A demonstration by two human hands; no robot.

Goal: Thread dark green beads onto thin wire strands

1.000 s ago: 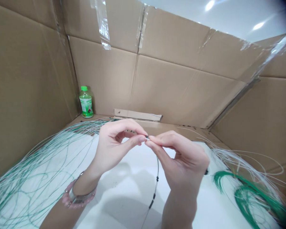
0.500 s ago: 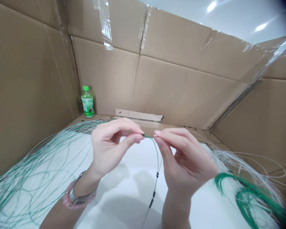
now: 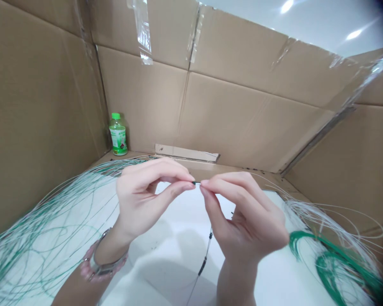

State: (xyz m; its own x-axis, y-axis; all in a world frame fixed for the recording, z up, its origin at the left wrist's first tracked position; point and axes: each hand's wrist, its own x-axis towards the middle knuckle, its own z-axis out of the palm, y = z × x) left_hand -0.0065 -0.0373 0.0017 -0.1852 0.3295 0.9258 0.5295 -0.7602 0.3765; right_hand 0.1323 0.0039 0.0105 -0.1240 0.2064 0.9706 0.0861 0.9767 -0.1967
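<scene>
My left hand (image 3: 147, 197) is closed in a pinch at the middle of the view, with a small dark green wire end (image 3: 194, 183) showing at its fingertips. Almost touching it, my right hand (image 3: 247, 214) pinches a thin pale wire (image 3: 198, 183) between thumb and forefinger. A short pale length bridges the narrow gap between the two pinches. Below the hands hangs a thin wire strand with small black pieces (image 3: 202, 267) along it; its upper part is hidden behind my right hand.
Loose green and white wires (image 3: 60, 221) spread over the left of the white work surface (image 3: 166, 259). More white wires (image 3: 309, 210) and a green bundle (image 3: 332, 263) lie at right. Cardboard walls (image 3: 242, 110) surround it; a green-capped bottle (image 3: 118, 136) stands in the back left corner.
My hands have come closer together, narrowing the gap between the fingertips. The wire loop that hung below the pinches is now mostly hidden behind my right hand.
</scene>
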